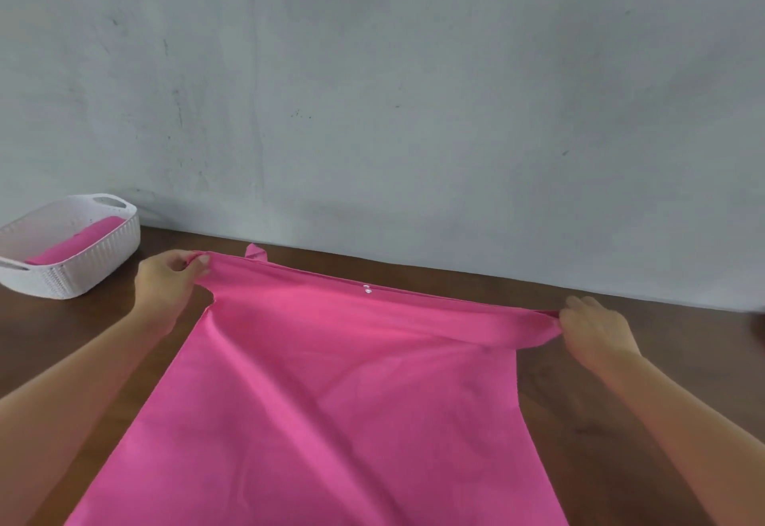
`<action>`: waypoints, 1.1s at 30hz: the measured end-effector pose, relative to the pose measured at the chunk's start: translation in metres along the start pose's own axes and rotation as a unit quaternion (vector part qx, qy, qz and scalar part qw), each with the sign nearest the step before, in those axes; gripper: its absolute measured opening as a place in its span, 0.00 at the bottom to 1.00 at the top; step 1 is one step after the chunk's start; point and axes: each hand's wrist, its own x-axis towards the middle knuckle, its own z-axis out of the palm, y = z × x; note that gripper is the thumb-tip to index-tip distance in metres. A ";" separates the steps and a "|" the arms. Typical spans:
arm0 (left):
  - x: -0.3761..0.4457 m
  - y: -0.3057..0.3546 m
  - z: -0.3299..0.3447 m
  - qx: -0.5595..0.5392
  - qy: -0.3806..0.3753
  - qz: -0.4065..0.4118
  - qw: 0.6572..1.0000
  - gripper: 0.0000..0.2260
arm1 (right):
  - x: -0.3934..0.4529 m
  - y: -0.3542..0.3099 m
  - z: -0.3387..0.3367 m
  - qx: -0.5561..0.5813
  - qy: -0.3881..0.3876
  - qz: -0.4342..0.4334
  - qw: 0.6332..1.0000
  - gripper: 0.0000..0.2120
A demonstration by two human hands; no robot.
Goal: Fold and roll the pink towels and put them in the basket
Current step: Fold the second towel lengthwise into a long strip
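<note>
Pinching pink towel (331,380) far corners, left hand (174,277), right hand (592,331); long axis toward wall (414,91)

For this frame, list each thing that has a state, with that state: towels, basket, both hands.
Spread pink towel: unfolded on the table, far edge stretched between both hands.
Rolled pink towel: rolled, lying inside the basket.
White basket: upright on the table at far left, holding one roll.
Left hand: pinches the towel's far left corner.
Right hand: grips the far right corner.
</note>
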 end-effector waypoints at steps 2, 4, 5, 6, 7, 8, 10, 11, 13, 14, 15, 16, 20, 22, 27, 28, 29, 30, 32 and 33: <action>-0.025 0.003 -0.007 -0.001 0.008 0.000 1.000 0.04 | -0.012 0.016 0.009 0.023 0.021 -0.004 1.000 0.10; -0.053 0.005 -0.013 0.003 0.017 -0.001 1.000 0.05 | -0.028 0.032 0.019 0.048 0.030 -0.019 0.998 0.13; -0.068 0.006 -0.015 0.004 0.024 -0.003 1.000 0.06 | -0.037 0.040 0.025 0.059 0.038 -0.030 0.997 0.15; -0.083 0.007 -0.018 0.003 0.029 -0.006 1.000 0.07 | -0.045 0.047 0.032 0.077 0.050 -0.039 0.995 0.15; -0.097 0.008 -0.020 0.001 0.034 -0.010 0.999 0.07 | -0.052 0.054 0.038 0.100 0.063 -0.046 0.992 0.16; -0.111 0.007 -0.022 0.001 0.038 -0.015 0.999 0.07 | -0.060 0.059 0.044 0.122 0.070 -0.051 0.989 0.16; -0.137 0.005 -0.026 0.000 0.044 -0.028 0.999 0.05 | -0.074 0.068 0.059 0.157 0.084 -0.071 0.981 0.14; -0.149 0.002 -0.029 -0.001 0.044 -0.037 0.998 0.05 | -0.081 0.071 0.067 0.174 0.101 -0.085 0.976 0.12; -0.171 -0.005 -0.034 -0.004 0.044 -0.055 0.997 0.05 | -0.097 0.076 0.087 0.206 0.136 -0.107 0.963 0.11; -0.183 -0.010 -0.037 0.007 0.044 -0.059 0.997 0.06 | -0.105 0.076 0.097 0.220 0.143 -0.115 0.958 0.11; -0.194 -0.016 -0.041 0.024 0.044 -0.059 0.997 0.05 | -0.113 0.076 0.107 0.231 0.143 -0.124 0.954 0.11; -0.206 -0.022 -0.044 0.043 0.040 -0.060 0.996 0.03 | -0.122 0.074 0.116 0.239 0.145 -0.135 0.951 0.12; -0.252 -0.046 -0.055 0.095 0.010 -0.067 0.993 0.04 | -0.170 0.053 0.139 0.256 0.143 -0.178 0.939 0.15; -0.270 -0.052 -0.059 0.100 0.008 -0.066 0.993 0.04 | -0.196 0.040 0.146 0.264 0.138 -0.181 0.937 0.14; -0.300 -0.062 -0.085 0.100 -0.033 -0.056 0.993 0.04 | -0.250 0.010 0.152 0.239 0.125 -0.179 0.946 0.14; -0.303 -0.066 -0.094 0.106 -0.046 -0.055 0.992 0.06 | -0.259 0.005 0.153 0.226 0.117 -0.180 0.950 0.14; -0.307 -0.068 -0.104 0.109 -0.058 -0.055 0.991 0.07 | -0.269 0.000 0.154 0.215 0.109 -0.176 0.954 0.13; -0.311 -0.070 -0.114 0.103 -0.071 -0.054 0.991 0.07 | -0.280 -0.004 0.154 0.208 0.105 -0.171 0.957 0.14; -0.319 -0.074 -0.132 0.091 -0.089 -0.049 0.991 0.05 | -0.306 -0.013 0.148 0.199 0.098 -0.154 0.963 0.15; -0.324 -0.074 -0.142 0.095 -0.097 -0.045 0.990 0.05 | -0.319 -0.018 0.141 0.198 0.091 -0.143 0.965 0.16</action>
